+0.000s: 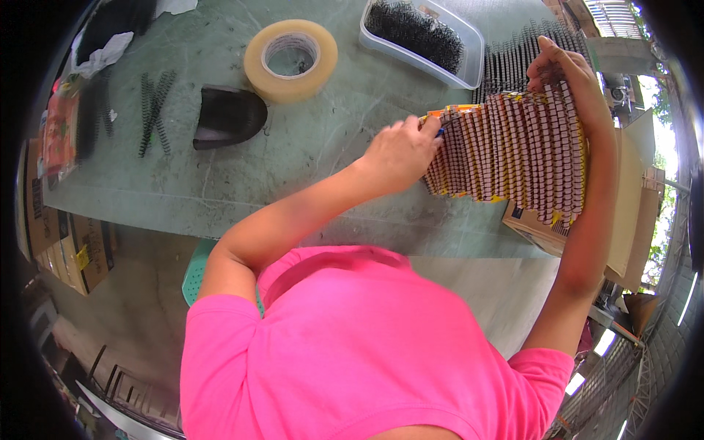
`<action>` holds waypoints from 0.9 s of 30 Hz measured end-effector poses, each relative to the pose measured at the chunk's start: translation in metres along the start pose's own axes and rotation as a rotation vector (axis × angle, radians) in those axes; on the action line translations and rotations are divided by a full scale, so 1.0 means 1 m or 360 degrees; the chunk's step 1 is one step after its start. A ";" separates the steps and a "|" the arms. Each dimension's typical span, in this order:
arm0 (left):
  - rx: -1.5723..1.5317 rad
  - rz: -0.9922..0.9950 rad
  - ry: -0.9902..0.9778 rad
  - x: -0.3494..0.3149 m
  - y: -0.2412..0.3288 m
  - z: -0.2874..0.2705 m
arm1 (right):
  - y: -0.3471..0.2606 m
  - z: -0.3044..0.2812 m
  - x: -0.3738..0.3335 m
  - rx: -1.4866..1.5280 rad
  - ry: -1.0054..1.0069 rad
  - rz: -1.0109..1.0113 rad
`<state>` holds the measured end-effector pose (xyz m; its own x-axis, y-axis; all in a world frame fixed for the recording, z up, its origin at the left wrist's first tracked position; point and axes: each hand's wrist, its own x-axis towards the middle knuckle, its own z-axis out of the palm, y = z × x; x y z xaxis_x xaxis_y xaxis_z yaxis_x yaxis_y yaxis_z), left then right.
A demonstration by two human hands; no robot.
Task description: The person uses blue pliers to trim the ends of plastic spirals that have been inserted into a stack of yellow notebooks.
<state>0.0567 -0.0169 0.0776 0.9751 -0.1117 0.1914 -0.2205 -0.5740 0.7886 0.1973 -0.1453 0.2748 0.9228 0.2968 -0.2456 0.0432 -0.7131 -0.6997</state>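
A long row of small wire-bound notebooks [506,158] stands at the table's right side, with bindings toward me and yellow and orange cover edges showing. At the row's left end is my left hand [403,152], slightly blurred, its fingers bent and closed on the end notebook. A bit of blue shows by its fingertips. My right hand [565,70] is at the row's far right corner with its fingers curled in. Dark wire shows by those fingers, but what they hold is unclear. My right forearm runs along the row's right end.
Black binding wires [506,62] lie behind the row. A clear plastic tub [473,55] holds more coils. A tape roll [253,62], a black curved piece [231,117] and loose coils [152,114] lie to the left. An open cardboard box [627,198] stands right.
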 end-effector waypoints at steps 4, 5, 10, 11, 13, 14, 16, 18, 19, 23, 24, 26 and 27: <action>-0.1408 -0.0477 -0.0614 0.005 0.002 -0.018 | 0.002 -0.004 -0.002 0.0005 -0.0013 0.0010; -0.1732 -0.0597 -0.0739 0.006 0.001 -0.018 | 0.002 -0.004 -0.002 -0.0011 -0.0022 -0.0001; -0.2077 -0.0778 -0.0863 0.009 0.003 -0.020 | 0.005 -0.005 0.003 -0.0032 -0.0063 -0.0022; -0.2082 -0.0772 -0.0894 0.010 0.004 -0.020 | 0.004 -0.007 0.000 -0.0039 -0.0040 -0.0015; -0.1876 -0.0647 -0.0848 0.013 0.003 -0.016 | 0.003 -0.007 -0.003 -0.0043 -0.0021 -0.0012; -0.1772 -0.0591 -0.0817 0.013 0.002 -0.015 | 0.003 -0.006 -0.003 -0.0040 -0.0022 -0.0015; -0.2039 -0.0702 -0.0913 0.012 -0.003 -0.018 | 0.003 -0.007 -0.003 -0.0061 -0.0013 -0.0021; -0.2259 -0.0771 -0.0973 0.012 -0.002 -0.019 | 0.004 -0.009 -0.005 -0.0108 0.0010 -0.0025; -0.2345 -0.0802 -0.0947 0.011 -0.002 -0.022 | 0.003 -0.006 -0.002 -0.0102 -0.0021 -0.0030; -0.2525 -0.0854 -0.1033 0.012 -0.006 -0.022 | 0.002 -0.005 -0.001 -0.0104 -0.0038 -0.0031; -0.2574 -0.0846 -0.1068 0.013 -0.004 -0.022 | 0.002 -0.007 -0.004 -0.0111 -0.0017 -0.0029; -0.2668 -0.0860 -0.1087 0.013 -0.005 -0.024 | 0.003 -0.007 -0.002 -0.0097 -0.0029 -0.0016; -0.2700 -0.0877 -0.1067 0.012 -0.004 -0.023 | 0.004 -0.007 -0.002 -0.0090 -0.0036 -0.0010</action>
<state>0.0686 0.0025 0.0902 0.6895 -0.7101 -0.1426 0.6931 0.5897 0.4147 0.1988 -0.1530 0.2775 0.9136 0.3152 -0.2567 0.0712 -0.7457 -0.6624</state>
